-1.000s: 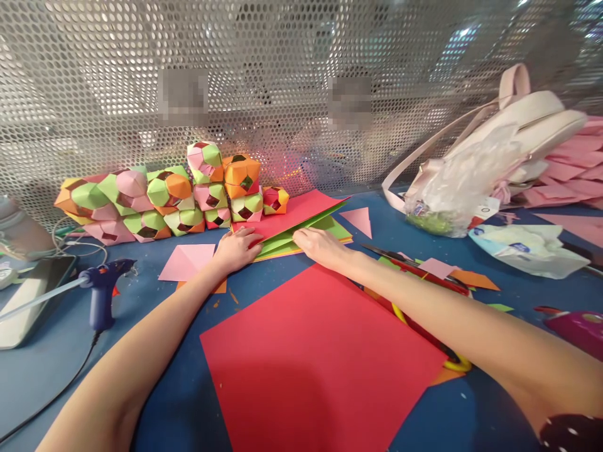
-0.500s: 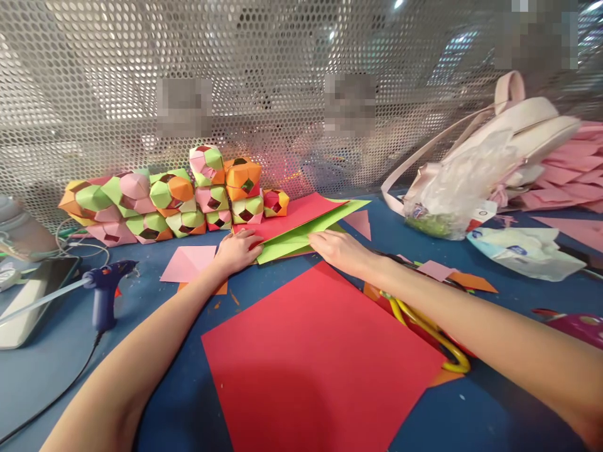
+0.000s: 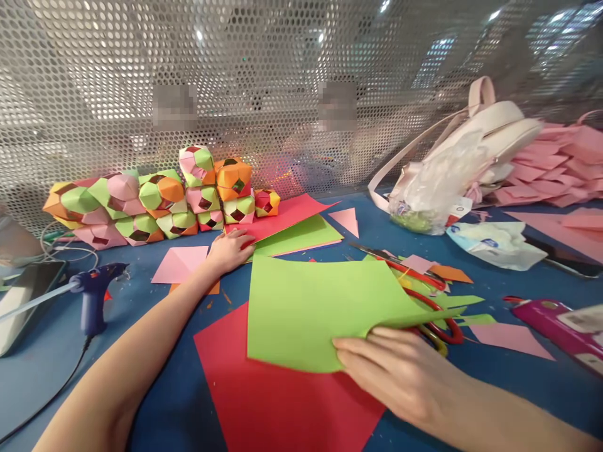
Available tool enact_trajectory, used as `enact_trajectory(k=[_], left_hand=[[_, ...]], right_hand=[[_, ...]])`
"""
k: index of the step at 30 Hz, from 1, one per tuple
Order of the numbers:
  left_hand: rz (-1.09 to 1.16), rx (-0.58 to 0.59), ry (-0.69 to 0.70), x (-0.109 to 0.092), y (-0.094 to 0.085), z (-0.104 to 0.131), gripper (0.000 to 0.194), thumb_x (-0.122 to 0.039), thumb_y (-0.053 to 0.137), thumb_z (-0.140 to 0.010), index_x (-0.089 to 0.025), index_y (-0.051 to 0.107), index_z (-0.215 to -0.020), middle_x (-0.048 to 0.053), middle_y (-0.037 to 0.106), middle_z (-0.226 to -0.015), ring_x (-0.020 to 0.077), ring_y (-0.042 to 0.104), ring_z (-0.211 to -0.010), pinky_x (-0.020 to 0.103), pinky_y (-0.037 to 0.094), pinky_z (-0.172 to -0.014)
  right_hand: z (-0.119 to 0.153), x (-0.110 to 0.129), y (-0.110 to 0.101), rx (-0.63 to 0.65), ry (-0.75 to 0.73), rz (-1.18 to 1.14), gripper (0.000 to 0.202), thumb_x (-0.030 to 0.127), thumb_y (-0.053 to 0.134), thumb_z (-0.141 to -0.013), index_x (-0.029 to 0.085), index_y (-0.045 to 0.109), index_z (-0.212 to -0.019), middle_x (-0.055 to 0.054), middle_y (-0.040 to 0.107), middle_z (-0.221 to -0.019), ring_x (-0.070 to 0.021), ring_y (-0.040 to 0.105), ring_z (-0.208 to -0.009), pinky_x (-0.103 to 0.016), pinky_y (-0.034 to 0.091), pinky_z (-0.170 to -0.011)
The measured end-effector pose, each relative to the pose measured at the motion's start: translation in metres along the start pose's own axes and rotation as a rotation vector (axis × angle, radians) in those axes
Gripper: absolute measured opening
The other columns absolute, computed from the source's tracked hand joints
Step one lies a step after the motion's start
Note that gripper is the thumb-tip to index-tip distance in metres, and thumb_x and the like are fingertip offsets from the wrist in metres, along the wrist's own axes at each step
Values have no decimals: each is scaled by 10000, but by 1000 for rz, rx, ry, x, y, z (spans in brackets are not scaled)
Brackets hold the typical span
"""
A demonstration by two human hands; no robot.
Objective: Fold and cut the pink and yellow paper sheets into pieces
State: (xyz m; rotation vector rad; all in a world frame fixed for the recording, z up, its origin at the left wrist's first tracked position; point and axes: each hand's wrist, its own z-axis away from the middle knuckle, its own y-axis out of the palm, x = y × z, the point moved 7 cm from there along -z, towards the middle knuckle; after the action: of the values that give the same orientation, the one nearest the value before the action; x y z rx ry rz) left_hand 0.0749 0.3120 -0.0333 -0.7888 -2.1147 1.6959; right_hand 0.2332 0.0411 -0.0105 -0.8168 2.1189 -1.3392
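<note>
My right hand [image 3: 400, 370] pinches the lower right edge of a green sheet [image 3: 306, 307], fingers closed, and the sheet bends where it is gripped. Beneath it a large red sheet [image 3: 282, 414] lies on the blue table, partly covered. My left hand [image 3: 232, 249] rests on the left end of a paper stack, fingers spread, on its red top sheet [image 3: 292, 216]. More green paper [image 3: 301, 237] shows in that stack. Just past my right hand lie scissors with red handles [image 3: 447, 320], partly hidden by the green sheet.
Folded paper balls [image 3: 162, 194] stand in a row along the perforated metal screen. A blue glue gun [image 3: 94, 298] is at the left. To the right are a white backpack [image 3: 499, 132], pink paper pieces [image 3: 551, 163], a tissue pack [image 3: 494, 243] and a magenta object [image 3: 551, 320].
My right hand has drawn a green sheet out of the stack and brought it nearer, over the red sheet. My left hand has stayed on the stack. The view has shifted slightly.
</note>
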Motion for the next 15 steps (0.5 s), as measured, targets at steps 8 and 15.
enact_trajectory(k=[8, 15], left_hand=[[-11, 0, 2, -2, -3, 0, 368, -417, 437, -929, -293, 626, -1219, -1, 587, -1351, 184, 515, -1275, 319, 419, -1046], [-16, -12, 4, -2, -2, 1, 395, -486, 466, -917, -295, 617, -1229, 1, 597, -1338, 200, 515, -1275, 331, 421, -1045]], right_hand=[[-12, 9, -26, 323, 178, -577, 218, 314, 572, -912, 256, 664, -1102, -29, 706, -1119, -163, 681, -926, -253, 522, -788], [-57, -96, -5, 370, 683, -996, 364, 487, 540, -890, 163, 671, -996, -53, 702, -887, -29, 446, -422, -221, 392, -475]])
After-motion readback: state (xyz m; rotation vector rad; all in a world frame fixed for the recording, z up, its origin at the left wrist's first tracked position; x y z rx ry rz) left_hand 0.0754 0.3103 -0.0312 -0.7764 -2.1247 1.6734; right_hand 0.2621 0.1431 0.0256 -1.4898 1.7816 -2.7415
